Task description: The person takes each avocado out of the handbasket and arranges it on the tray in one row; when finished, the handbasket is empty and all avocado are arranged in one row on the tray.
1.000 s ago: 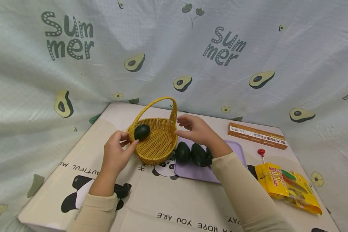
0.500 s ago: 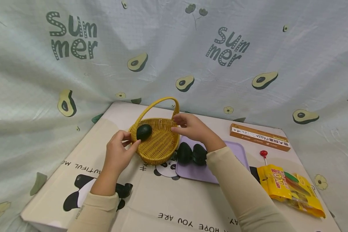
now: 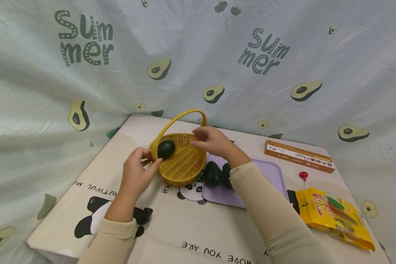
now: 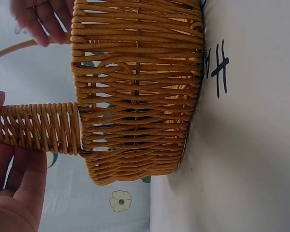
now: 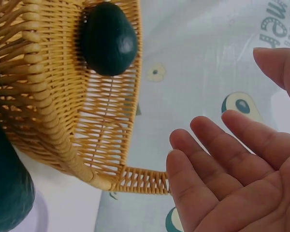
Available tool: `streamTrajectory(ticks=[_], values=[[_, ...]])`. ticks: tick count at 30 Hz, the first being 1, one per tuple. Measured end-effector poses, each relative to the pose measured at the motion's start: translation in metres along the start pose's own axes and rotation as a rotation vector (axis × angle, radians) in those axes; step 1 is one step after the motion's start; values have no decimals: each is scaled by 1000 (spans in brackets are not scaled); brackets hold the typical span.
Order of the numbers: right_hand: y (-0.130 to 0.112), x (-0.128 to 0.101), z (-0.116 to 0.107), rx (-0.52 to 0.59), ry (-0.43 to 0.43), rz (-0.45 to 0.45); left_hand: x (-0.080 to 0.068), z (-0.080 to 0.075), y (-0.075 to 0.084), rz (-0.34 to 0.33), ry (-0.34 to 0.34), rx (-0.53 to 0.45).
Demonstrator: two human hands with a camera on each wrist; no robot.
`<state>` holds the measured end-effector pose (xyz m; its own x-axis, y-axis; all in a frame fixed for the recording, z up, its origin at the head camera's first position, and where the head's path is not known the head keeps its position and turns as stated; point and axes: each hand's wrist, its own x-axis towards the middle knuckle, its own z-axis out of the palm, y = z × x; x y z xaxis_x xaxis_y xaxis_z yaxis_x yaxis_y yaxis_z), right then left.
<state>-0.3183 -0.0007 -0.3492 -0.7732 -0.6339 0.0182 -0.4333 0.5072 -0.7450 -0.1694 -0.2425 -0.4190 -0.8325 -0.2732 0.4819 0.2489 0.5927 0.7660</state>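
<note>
A yellow wicker basket (image 3: pixel 183 167) with a tall arched handle stands on the table, holding one dark green avocado (image 3: pixel 166 149) at its left inner side. My left hand (image 3: pixel 136 174) grips the left foot of the handle, thumb on one side and fingers on the other; the left wrist view shows the handle (image 4: pixel 38 128) between them. Over the basket's right rim hovers my right hand (image 3: pixel 216 143), fingers loosely extended and nothing held, as its palm (image 5: pixel 251 193) in the right wrist view confirms. More avocados (image 3: pixel 212 173) sit on a lilac tray (image 3: pixel 222 200), partly hidden by my right sleeve.
Toward the right lie a brown pasta box (image 3: pixel 298 156), a red lollipop (image 3: pixel 303 175) and a yellow candy bag (image 3: pixel 333 216). A small purple item (image 3: pixel 233 141) peeks out behind my right wrist. A printed curtain (image 3: pixel 184 55) hangs behind the table.
My right hand has moved left, from beside the basket to over its right rim. My left hand keeps its grip on the handle. The head view has shifted slightly.
</note>
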Motion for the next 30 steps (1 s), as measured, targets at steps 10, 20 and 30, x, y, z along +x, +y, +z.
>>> streamTrajectory(ticks=[10, 20, 30], values=[[-1, 16, 8, 9, -19, 7, 0, 2, 0, 5, 5, 8], [-5, 28, 19, 56, -30, 36, 0, 1, 0, 6, 7, 9], [-4, 37, 28, 63, -25, 45, 1, 1, -1, 25, 12, 12]])
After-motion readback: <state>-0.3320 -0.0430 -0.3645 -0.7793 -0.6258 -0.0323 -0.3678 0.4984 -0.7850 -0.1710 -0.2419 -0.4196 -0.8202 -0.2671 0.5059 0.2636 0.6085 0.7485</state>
